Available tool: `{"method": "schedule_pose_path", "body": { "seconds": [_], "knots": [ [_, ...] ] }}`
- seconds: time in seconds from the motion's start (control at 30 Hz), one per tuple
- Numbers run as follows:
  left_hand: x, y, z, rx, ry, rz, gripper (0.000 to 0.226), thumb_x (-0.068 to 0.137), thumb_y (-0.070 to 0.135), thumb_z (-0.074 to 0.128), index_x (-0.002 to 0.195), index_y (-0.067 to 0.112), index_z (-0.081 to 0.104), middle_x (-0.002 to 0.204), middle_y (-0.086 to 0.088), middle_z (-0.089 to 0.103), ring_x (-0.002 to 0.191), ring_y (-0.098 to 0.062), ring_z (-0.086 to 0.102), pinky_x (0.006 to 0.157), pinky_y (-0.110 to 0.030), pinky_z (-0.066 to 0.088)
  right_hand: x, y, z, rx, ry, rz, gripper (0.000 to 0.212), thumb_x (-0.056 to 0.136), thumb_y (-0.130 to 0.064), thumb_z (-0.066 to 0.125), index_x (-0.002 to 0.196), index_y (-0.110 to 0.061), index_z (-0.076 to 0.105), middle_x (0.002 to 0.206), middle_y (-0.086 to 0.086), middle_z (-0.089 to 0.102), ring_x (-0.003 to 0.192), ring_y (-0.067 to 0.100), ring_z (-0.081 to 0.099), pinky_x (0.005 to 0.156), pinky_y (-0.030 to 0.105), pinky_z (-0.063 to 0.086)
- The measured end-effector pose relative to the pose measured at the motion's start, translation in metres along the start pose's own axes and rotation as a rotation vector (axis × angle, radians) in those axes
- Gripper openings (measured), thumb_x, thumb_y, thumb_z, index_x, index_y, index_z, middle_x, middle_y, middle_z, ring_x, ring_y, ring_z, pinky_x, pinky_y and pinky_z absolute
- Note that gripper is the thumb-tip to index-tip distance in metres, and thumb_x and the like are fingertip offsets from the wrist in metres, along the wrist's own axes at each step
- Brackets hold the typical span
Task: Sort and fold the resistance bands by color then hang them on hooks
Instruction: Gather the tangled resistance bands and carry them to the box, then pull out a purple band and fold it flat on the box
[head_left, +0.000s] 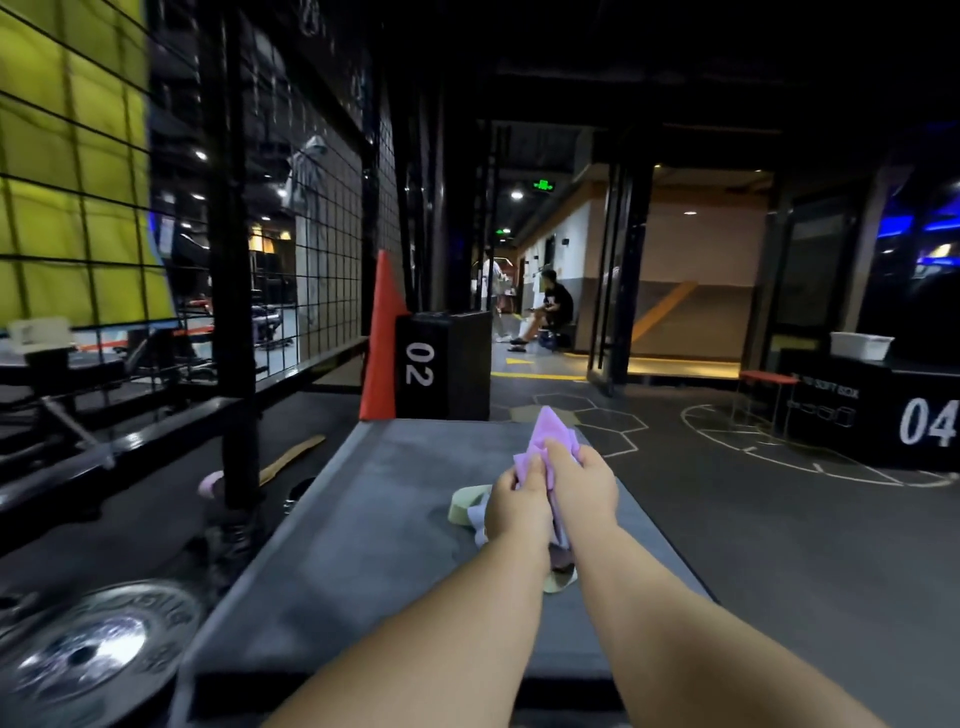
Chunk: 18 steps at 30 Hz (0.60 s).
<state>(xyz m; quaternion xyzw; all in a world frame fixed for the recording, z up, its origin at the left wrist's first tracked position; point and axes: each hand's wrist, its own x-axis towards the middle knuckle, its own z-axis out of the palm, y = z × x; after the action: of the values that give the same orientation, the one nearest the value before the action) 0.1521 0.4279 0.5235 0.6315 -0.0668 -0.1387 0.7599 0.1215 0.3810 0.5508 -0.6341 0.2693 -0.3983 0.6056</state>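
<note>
Head-height view down two bare forearms stretched over a long grey bench (363, 519) in a dim gym. Left hand (519, 499) and right hand (584, 480) side by side near the middle of the picture, both gripping one purple band (550, 431), fingers (558, 451) of each curled and pressed together round the bunched fabric. Crumpled end of that band poking up at 12 o'clock from the knuckles, the rest trailing down between the wrists. On the bench at 9 o'clock from the left hand, just beside it, a pale yellow band (467, 501), and below that a whitish-lilac band (477, 519) partly hidden by the hand. More band material at 6 o'clock under the forearms, colour hard to tell. Beyond the bench's far end at 11 o'clock, a black box marked 02 (441, 366) with an orange cone (382, 338) against its left side. At 9 o'clock a black wire grid wall (322, 249); at 7 o'clock a metal weight plate (88, 654) on the floor. At 3 o'clock a black box marked 04 (909, 415), a white tub (860, 345) on its top
</note>
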Motion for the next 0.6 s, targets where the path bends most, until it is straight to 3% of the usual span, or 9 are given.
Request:
{"method": "schedule_pose_path", "body": {
  "seconds": [0.17, 0.4, 0.6],
  "knots": [
    [-0.002, 0.016, -0.017, 0.009, 0.037, 0.034, 0.026, 0.091, 0.047, 0.056, 0.095, 0.022, 0.065, 0.086, 0.0, 0.071, 0.077, -0.021, 0.068, 0.073, -0.032, 0.057, -0.011, -0.005, 0.009, 0.048, -0.054, 0.0, 0.025, 0.086, -0.025, 0.057, 0.065, -0.014, 0.049, 0.065, 0.002, 0.054, 0.064, 0.02, 0.051, 0.059, 0.029, 0.039],
    [0.016, 0.015, -0.01, 0.032, 0.027, 0.058, 0.029, 0.088, 0.047, 0.056, 0.091, 0.021, 0.067, 0.083, -0.001, 0.072, 0.076, -0.021, 0.07, 0.076, -0.035, 0.059, 0.004, -0.009, 0.011, -0.012, -0.051, -0.011, 0.027, 0.086, -0.025, 0.057, 0.064, -0.016, 0.046, 0.064, 0.0, 0.051, 0.061, 0.017, 0.047, 0.055, 0.028, 0.035],
    [0.053, -0.011, 0.016, 0.073, 0.035, 0.017, 0.042, 0.072, 0.069, 0.054, 0.087, 0.032, 0.067, 0.078, 0.004, 0.072, 0.074, -0.02, 0.071, 0.076, -0.039, 0.059, 0.047, 0.019, 0.01, -0.072, -0.02, 0.045, 0.025, 0.079, -0.034, 0.058, 0.068, -0.014, 0.048, 0.068, 0.003, 0.056, 0.065, 0.021, 0.051, 0.065, 0.035, 0.044]
  ]
}}
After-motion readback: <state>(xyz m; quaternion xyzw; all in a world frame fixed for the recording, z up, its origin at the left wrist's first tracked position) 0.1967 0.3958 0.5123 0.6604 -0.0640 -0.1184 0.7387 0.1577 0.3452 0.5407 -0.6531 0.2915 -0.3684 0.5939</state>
